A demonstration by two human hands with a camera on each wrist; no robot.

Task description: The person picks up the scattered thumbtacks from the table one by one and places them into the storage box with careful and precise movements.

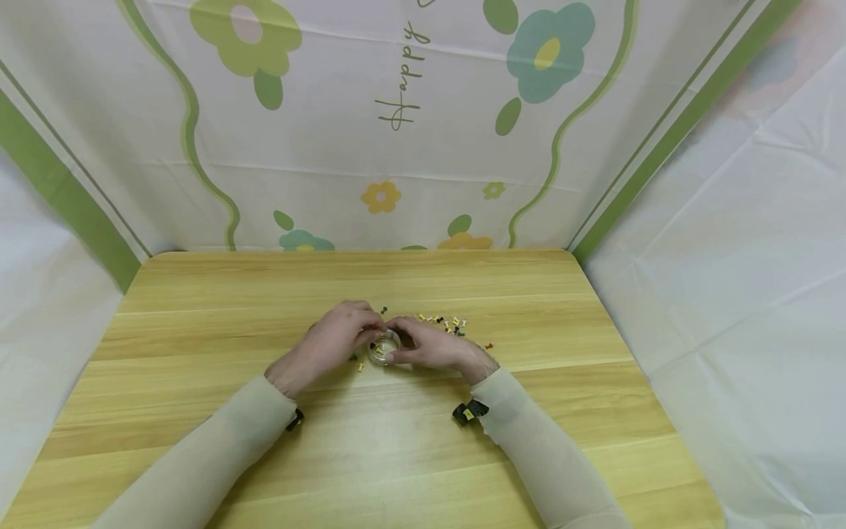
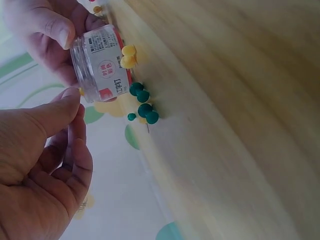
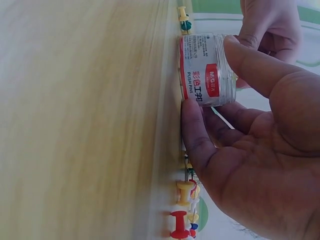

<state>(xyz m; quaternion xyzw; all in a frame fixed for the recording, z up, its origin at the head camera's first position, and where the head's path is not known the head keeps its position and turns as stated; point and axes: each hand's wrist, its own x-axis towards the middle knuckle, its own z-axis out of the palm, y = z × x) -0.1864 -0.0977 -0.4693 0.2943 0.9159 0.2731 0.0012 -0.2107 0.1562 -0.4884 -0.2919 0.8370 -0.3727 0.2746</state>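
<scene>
My right hand (image 1: pixel 432 347) grips a small clear jar (image 3: pixel 205 70) of push pins, thumb near the rim and fingers around the side. The jar stands upright on the table with a white and red label and a few pins inside. At its mouth, the left hand (image 1: pixel 333 336) pinches a yellow push pin (image 2: pixel 81 92) between thumb and forefinger, mostly covered by the fingertips. Beside the jar, near the left hand, lie yellow push pins (image 2: pixel 128 57) and green push pins (image 2: pixel 145 112).
Several mixed-colour push pins (image 1: pixel 454 322) lie scattered behind the right hand, and a red push pin (image 1: pixel 489 345) sits apart farther right. One green push pin (image 1: pixel 384 310) lies behind the jar. A flowered cloth (image 1: pixel 330 147) hangs beyond the wooden table (image 1: pixel 396 455).
</scene>
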